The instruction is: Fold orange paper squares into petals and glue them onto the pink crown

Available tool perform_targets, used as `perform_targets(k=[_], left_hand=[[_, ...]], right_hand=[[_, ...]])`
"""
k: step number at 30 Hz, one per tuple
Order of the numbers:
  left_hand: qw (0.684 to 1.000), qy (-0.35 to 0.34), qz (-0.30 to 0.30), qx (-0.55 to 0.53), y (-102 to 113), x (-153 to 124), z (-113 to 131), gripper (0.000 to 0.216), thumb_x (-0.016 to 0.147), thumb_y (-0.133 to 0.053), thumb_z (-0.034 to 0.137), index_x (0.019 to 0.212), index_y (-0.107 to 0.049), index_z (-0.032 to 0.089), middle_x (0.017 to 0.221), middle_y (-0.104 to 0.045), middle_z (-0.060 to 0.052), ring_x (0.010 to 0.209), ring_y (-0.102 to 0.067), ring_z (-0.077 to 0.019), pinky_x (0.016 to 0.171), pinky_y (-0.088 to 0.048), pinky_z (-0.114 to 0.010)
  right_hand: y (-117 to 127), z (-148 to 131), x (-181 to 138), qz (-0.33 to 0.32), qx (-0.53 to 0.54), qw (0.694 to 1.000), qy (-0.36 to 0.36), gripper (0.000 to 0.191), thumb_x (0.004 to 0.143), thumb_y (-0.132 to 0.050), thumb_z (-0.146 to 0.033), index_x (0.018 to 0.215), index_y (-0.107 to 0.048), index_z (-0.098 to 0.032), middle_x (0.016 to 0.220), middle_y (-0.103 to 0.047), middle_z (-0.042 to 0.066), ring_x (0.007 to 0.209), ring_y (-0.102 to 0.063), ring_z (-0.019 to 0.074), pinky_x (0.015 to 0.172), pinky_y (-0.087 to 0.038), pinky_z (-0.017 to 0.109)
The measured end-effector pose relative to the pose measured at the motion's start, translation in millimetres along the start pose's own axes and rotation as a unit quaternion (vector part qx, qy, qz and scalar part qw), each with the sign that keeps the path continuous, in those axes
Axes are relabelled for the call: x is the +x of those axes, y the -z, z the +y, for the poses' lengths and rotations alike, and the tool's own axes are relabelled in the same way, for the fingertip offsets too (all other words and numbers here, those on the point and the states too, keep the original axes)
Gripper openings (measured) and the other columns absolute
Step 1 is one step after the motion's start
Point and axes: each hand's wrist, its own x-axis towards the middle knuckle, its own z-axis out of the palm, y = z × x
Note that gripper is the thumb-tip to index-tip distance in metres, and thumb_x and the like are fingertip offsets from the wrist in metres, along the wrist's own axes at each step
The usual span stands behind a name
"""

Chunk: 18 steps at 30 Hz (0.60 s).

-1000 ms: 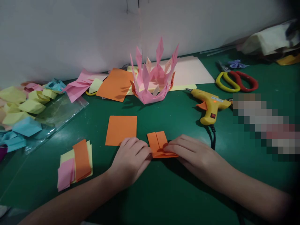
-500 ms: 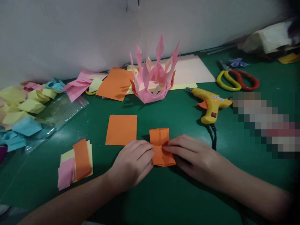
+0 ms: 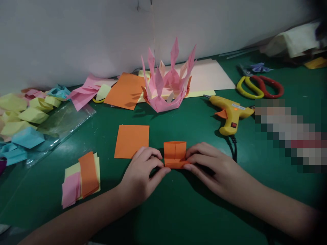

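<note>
Between my two hands is a small folded orange paper, with a crease down its middle and its near edge folded up. My left hand pinches the near left corner between thumb and fingers. At the near right corner, my right hand grips the same paper with thumb and fingertips. Just beyond my left hand lies a flat orange paper square, its near edge partly covered by my fingers. To the left sits a small stack of orange, pink and yellow paper pieces.
A pink folded-paper crown stands at the back. A yellow hot glue gun with a black cord and red-and-yellow-handled scissors lie at right. Folded paper pieces and a clear plastic bag are at left, near a wall.
The near part of the orange paper has been folded up, so it looks shorter. My left thumb has come to its near corner, and my right thumb now shows at the near edge.
</note>
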Motion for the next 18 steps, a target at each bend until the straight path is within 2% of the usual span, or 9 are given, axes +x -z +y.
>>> perform_targets(k=[7, 12, 18], left_hand=[[0.998, 0.049, -0.026, -0.008, -1.0, -0.3, 0.6, 0.009, 0.086, -0.055, 0.024, 0.081, -0.057, 0.016, 0.087, -0.056, -0.005, 0.083, -0.054, -0.0167, 0.074, -0.047, -0.033], [0.997, 0.066, -0.026, 0.028, -2.4, -3.0, 1.5, 0.014, 0.086, -0.054, 0.023, 0.075, -0.059, 0.017, 0.102, -0.050, -0.008, 0.082, -0.050, -0.0164, 0.075, -0.046, -0.035], [0.994, 0.095, -0.043, 0.041, -5.5, -0.5, 5.7, 0.012, 0.085, -0.054, 0.021, 0.073, -0.055, 0.017, 0.104, -0.049, -0.007, 0.085, -0.048, -0.0177, 0.077, -0.045, -0.038]], right_hand=[[-1.4, -1.5, 1.4, -0.008, 0.003, 0.998, -0.055, 0.010, 0.087, -0.054, -0.022, 0.077, -0.055, -0.019, 0.081, -0.057, 0.005, 0.079, -0.053, 0.0166, 0.068, -0.046, 0.030], [-1.9, 0.5, 1.8, -0.022, 0.016, 0.998, -0.061, 0.015, 0.088, -0.052, -0.024, 0.075, -0.058, -0.020, 0.084, -0.057, 0.006, 0.081, -0.054, 0.0170, 0.069, -0.047, 0.030], [-1.7, -3.4, 3.2, -0.044, 0.010, 0.995, -0.085, 0.017, 0.088, -0.049, -0.020, 0.073, -0.057, -0.020, 0.086, -0.055, 0.006, 0.082, -0.052, 0.0183, 0.069, -0.046, 0.032]])
